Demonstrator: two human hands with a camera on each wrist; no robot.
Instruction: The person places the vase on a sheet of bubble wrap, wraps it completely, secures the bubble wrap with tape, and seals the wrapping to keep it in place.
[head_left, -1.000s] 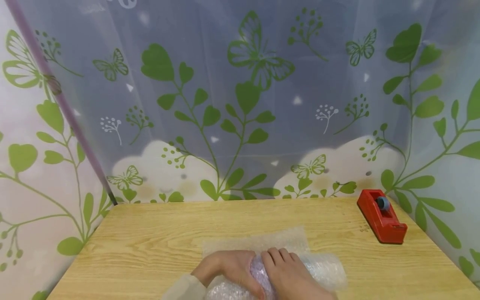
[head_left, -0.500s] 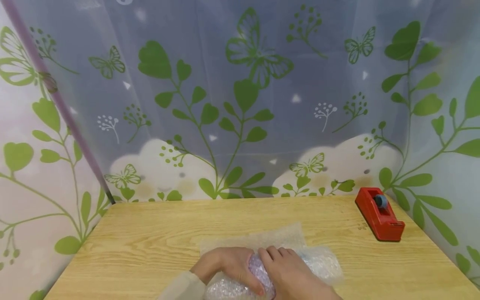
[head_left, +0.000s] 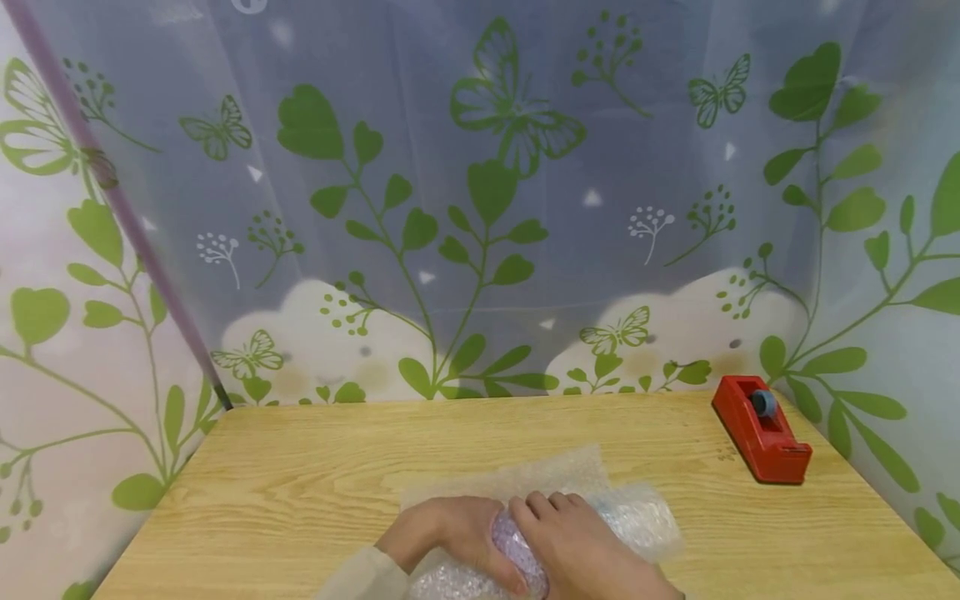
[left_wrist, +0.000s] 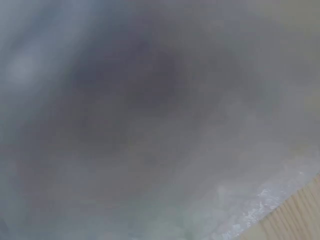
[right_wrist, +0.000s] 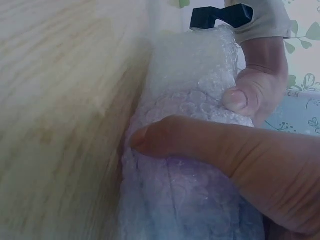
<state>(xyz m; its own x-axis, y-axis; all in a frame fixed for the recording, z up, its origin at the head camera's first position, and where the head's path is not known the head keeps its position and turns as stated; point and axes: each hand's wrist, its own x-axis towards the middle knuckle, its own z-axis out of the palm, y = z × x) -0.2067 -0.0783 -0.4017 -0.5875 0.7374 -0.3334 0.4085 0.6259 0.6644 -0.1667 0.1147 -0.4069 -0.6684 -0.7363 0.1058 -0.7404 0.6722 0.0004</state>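
A bundle of clear bubble wrap (head_left: 517, 546) lies near the front of the table, with something purple showing through its middle. My left hand (head_left: 467, 532) grips it from the left, thumb on the near side and fingers over the far side. Close beside it my right hand (head_left: 564, 537) holds the bundle, fingers curled over the top. In the right wrist view the right thumb (right_wrist: 195, 137) presses across the wrapped bundle (right_wrist: 185, 195), and the left thumb (right_wrist: 237, 100) rests farther along. The left wrist view is mostly blurred; a wrap edge (left_wrist: 260, 205) shows at lower right.
A flat flap of bubble wrap (head_left: 525, 477) spreads on the wooden table (head_left: 315, 458) beyond the hands. A red tape dispenser (head_left: 763, 437) with a small roll stands at the back right. Patterned curtains (head_left: 420, 167) enclose the back and sides.
Both hands keep their hold on the bundle. The bundle's loose right end has shifted slightly up and left, and the right hand has moved a little left. The head view has tilted slightly.
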